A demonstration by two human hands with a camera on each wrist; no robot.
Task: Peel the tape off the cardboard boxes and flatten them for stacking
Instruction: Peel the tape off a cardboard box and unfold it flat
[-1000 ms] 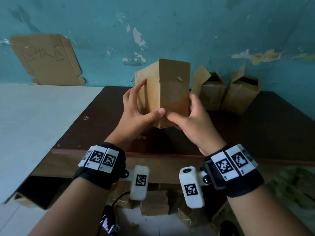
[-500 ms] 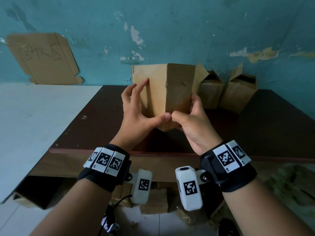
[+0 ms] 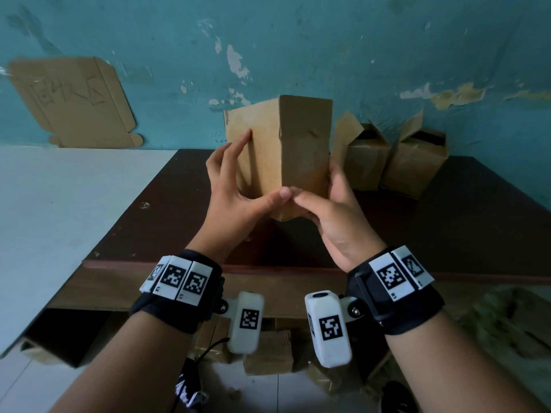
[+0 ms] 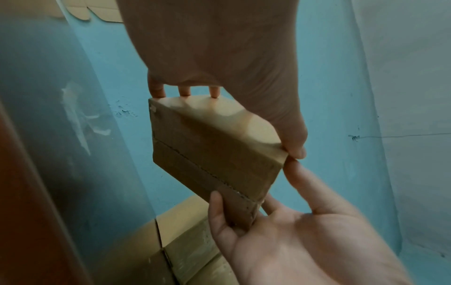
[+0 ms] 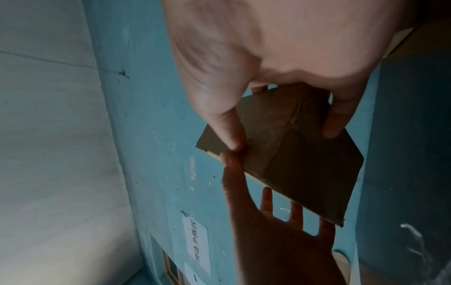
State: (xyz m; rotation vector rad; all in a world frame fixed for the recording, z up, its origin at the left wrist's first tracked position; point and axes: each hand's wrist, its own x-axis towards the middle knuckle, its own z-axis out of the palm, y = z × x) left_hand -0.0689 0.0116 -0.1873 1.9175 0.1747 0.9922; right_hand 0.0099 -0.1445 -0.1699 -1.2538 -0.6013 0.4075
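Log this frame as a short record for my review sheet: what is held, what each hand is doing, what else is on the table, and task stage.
held item: cardboard box, lifted above the dark table, one corner edge toward the camera
left hand: thumb on the box's lower front edge, fingers spread on its left face
right hand: grips the lower right side, thumb meeting the left thumb
box state: still box-shaped, not flattened
tape: cannot tell from these views
other boxes: two, flaps open, at the table's back by the wall
wall: flat cardboard sheet at upper left
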